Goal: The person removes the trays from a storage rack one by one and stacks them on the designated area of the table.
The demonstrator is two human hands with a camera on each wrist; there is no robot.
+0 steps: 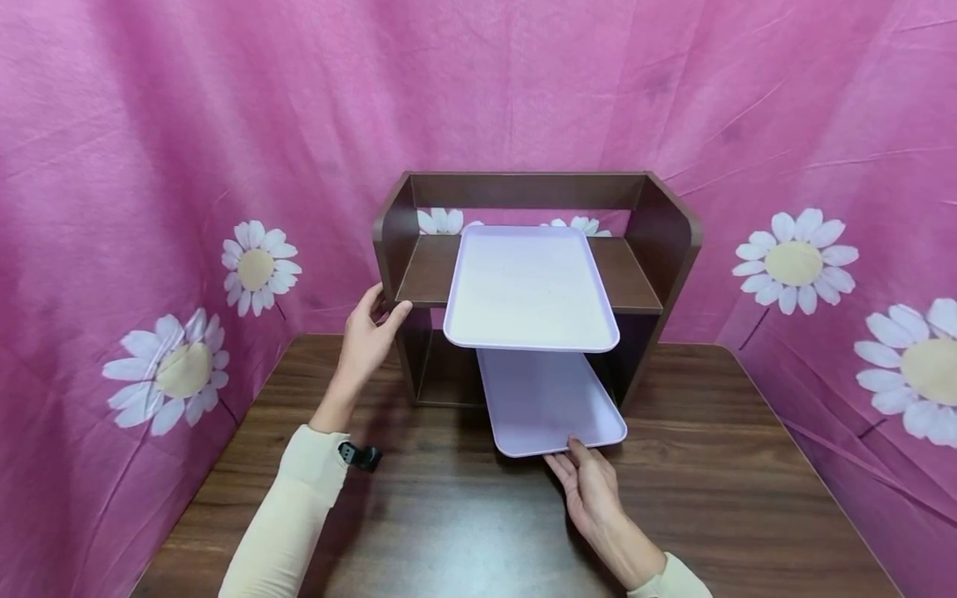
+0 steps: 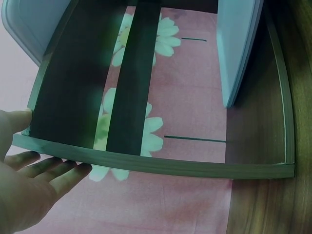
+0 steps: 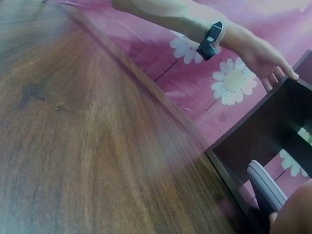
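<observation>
A dark brown two-level wooden shelf (image 1: 429, 272) stands on the table. My left hand (image 1: 366, 336) grips the front of its left side panel, thumb at the middle board and fingers along the outside, as the left wrist view shows at the panel edge (image 2: 195, 167). My right hand (image 1: 594, 490) pinches the front rim of a pale lilac tray (image 1: 549, 403) in the lower level, thumb on top and fingers underneath. This tray sticks well out of the shelf. Above it, a second lilac tray (image 1: 531, 286) lies on the middle board, its front overhanging the edge.
Dark wood-grain table (image 1: 449, 515) lies under the shelf and reaches toward me. A pink curtain (image 1: 523, 83) with large white daisies hangs behind and on both sides. A black device (image 1: 360, 456) is strapped to the left wrist.
</observation>
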